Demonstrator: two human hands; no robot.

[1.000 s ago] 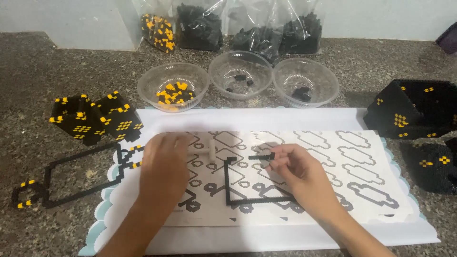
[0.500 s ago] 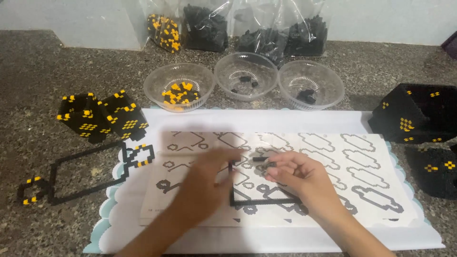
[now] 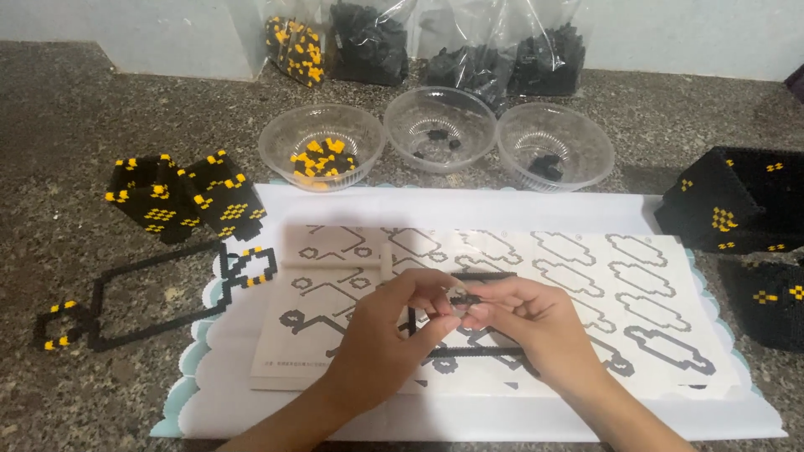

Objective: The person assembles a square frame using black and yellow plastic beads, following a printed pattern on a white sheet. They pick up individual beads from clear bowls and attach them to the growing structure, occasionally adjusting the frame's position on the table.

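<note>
My left hand (image 3: 392, 331) and my right hand (image 3: 526, 322) meet over the printed pattern sheet (image 3: 578, 276). Between their fingertips they pinch a small black brick piece (image 3: 463, 298). Under the hands lies a thin black brick frame (image 3: 490, 353), partly hidden by the fingers. It rests on the sheet, which lies on a white mat (image 3: 469, 209).
Three clear bowls stand behind the mat: one with yellow and black pieces (image 3: 321, 146), two with a few black pieces (image 3: 440, 127), (image 3: 554, 146). Bags of pieces (image 3: 368, 42) line the back. Black-and-yellow brick blocks sit left (image 3: 184, 197) and right (image 3: 737, 201). A long flat frame (image 3: 142, 293) lies left.
My left hand has moved right from the sheet's left part to meet my right hand. Both now pinch the small black piece together.
</note>
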